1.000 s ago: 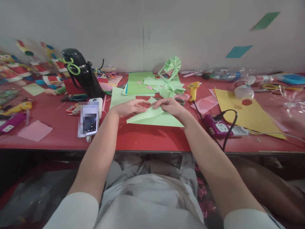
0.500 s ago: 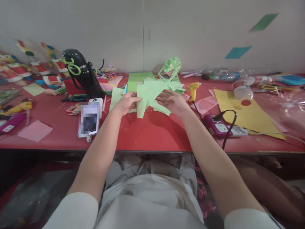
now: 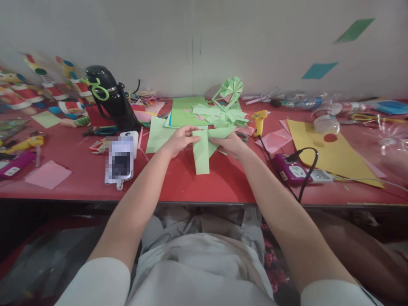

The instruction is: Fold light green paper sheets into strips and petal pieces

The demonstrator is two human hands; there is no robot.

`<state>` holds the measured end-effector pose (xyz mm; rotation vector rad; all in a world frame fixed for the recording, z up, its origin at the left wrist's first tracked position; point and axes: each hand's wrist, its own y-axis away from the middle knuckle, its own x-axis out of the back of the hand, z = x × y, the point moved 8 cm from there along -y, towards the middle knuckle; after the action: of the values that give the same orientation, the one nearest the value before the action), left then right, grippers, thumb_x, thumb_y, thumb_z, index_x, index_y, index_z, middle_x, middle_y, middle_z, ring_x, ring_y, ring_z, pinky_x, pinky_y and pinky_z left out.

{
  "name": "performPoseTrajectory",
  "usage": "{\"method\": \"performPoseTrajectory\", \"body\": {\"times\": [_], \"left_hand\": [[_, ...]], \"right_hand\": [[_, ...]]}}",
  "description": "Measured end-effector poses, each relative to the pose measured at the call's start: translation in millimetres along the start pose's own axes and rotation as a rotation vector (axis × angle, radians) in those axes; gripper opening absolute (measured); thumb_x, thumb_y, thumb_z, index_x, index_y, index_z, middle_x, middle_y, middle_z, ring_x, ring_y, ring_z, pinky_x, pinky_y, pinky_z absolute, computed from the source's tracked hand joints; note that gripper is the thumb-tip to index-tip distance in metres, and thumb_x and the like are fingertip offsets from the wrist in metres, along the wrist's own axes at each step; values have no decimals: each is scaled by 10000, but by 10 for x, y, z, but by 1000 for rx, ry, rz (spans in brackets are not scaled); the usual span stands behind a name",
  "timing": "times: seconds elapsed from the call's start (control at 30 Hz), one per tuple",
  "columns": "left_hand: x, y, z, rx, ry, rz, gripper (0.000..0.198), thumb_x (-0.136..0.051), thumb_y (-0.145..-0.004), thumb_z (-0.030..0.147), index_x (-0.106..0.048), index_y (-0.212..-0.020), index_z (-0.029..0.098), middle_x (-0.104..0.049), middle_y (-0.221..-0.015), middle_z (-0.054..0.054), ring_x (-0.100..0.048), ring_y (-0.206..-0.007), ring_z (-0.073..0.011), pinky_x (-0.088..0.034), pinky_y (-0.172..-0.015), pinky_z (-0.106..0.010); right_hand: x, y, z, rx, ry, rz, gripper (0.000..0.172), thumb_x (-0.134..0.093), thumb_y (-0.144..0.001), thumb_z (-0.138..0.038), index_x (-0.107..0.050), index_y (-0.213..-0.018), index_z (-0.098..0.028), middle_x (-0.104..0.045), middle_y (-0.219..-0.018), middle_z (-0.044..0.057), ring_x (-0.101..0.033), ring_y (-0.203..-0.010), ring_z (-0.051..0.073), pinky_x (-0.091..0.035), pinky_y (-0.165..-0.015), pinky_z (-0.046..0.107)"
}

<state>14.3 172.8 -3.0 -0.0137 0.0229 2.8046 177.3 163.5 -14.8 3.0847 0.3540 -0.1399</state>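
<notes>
A folded piece of light green paper (image 3: 201, 154) hangs upright between my hands over the red table. My left hand (image 3: 182, 140) pinches its upper left edge between thumb and fingers. From the right, my right hand (image 3: 230, 143) grips the paper's other flap, with its fingers partly hidden behind it. Behind my hands lie green sheets (image 3: 185, 106), small pink scraps and a heap of cut light green paper (image 3: 231, 118). A folded green paper wheel (image 3: 231, 88) stands at the back.
A black bottle (image 3: 111, 100) and a phone (image 3: 119, 160) are at left. At right are a yellow glue gun (image 3: 259, 122), a purple power socket (image 3: 291, 169) with a black cable, yellow paper (image 3: 338, 157) and plastic bottles (image 3: 325, 123). The red table's front edge (image 3: 207, 202) runs before me.
The light green paper has come nearer the front edge and now looks narrower and folded, uncovering the sheets and scraps behind it. My right hand has closed on it; my left hand has shifted right.
</notes>
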Motion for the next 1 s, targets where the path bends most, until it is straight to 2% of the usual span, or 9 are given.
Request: {"method": "performPoseTrajectory", "body": {"times": [0.17,0.4,0.53,0.63,0.83,1.0], "left_hand": [[53,-38,-22,-41,-18,68,264,-761,-720,149,-624,-945,156,-682,-796,-17,-652,-716,-136,-532,-704,-287],[76,-46,5,-110,-51,111,274,-799,-676,170,-635,-894,144,-647,-714,9,-616,-661,-117,-509,-677,-270],[54,-37,49,-165,-51,81,314,-815,-660,212,-680,-936,146,-688,-825,-21,-631,-724,-127,-526,-700,-279],[27,-9,116,-228,-140,75,364,-802,-686,266,-733,-1027,163,-714,-889,-38,-627,-758,-135,-526,-710,-277],[23,52,228,-312,-256,145,341,-775,-724,311,-771,-1031,162,-693,-772,-22,-560,-668,-119,-469,-639,-251],[31,62,250,-335,-297,169,309,-769,-738,304,-785,-1016,169,-580,-610,21,-418,-541,-81,-373,-552,-236]], "right_hand": [[-48,9,-12,32,2,-15,436,-899,-590,-382,-690,-935,-217,-746,-979,85,-714,-924,277,-641,-758,452],[-60,15,-21,34,9,-16,420,-892,-603,-380,-684,-932,-221,-747,-967,82,-715,-905,269,-647,-725,438],[-68,33,-43,39,4,-16,428,-893,-602,-380,-672,-931,-217,-743,-963,78,-713,-884,255,-644,-735,436],[-66,43,-51,30,-14,-4,447,-905,-574,-385,-678,-919,-215,-741,-960,71,-711,-888,251,-639,-736,413],[-64,45,-70,44,-5,3,451,-907,-566,-404,-690,-921,-227,-745,-986,62,-704,-945,263,-632,-745,402],[-68,61,-92,55,6,7,463,-900,-586,-418,-684,-948,-227,-735,-989,70,-703,-934,265,-626,-768,430]]}}
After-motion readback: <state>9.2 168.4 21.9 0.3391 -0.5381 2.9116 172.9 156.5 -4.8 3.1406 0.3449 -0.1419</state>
